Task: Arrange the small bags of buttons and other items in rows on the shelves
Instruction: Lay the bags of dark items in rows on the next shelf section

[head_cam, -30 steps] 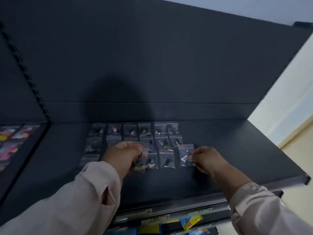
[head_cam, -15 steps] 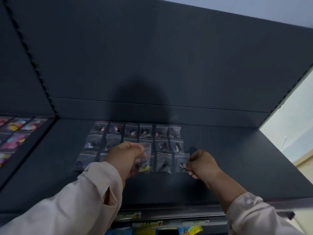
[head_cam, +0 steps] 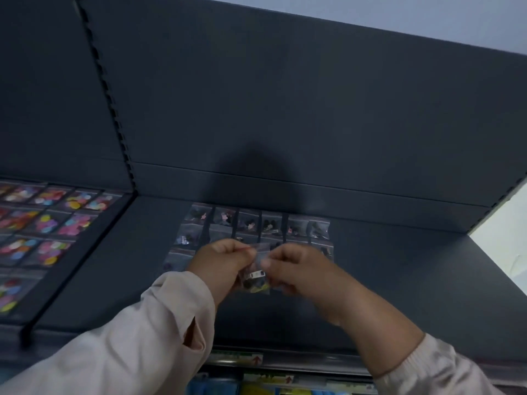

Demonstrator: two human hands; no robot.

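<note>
**Both hands pinch one small bag just in front of the grid**

The bag (head_cam: 258, 276) hangs in the air between the two hands, just in front of the grid (head_cam: 253, 223) of bags already laid flat on the shelf (head_cam: 399, 269). It covers part of the grid's near row. Dark pieces and a yellow scrap show low in it, but blur makes it impossible to tell whether this is one bag or a small bundle.

It looks like thin clear film: light, limp and probably slick. The loose pieces inside seem to have sunk to the bottom, so it will likely sag and swing from whatever edge is held. The top strip or the upper corners are the best places to hold it, since the film lies flat there. Squeezing the belly would only push the pieces about. Once laid down it should slide easily, so a careless push could nudge its neighbours in the grid.

The left hand (head_cam: 225, 262) comes in from the grid's front left with knuckles up. Its fingers (head_cam: 242, 250) are curled, and thumb and forefinger pinch the bag's upper left edge. The right hand (head_cam: 298, 267) mirrors it from the front right, its curled fingertips pinching the right edge. The hands are close together, nearly meeting across the bag. Both forearms, in pale sleeves (head_cam: 148, 337), slope up toward the grid.

To the left of the grid, past a divider (head_cam: 74, 277), lie bright bags (head_cam: 48, 223).
</note>
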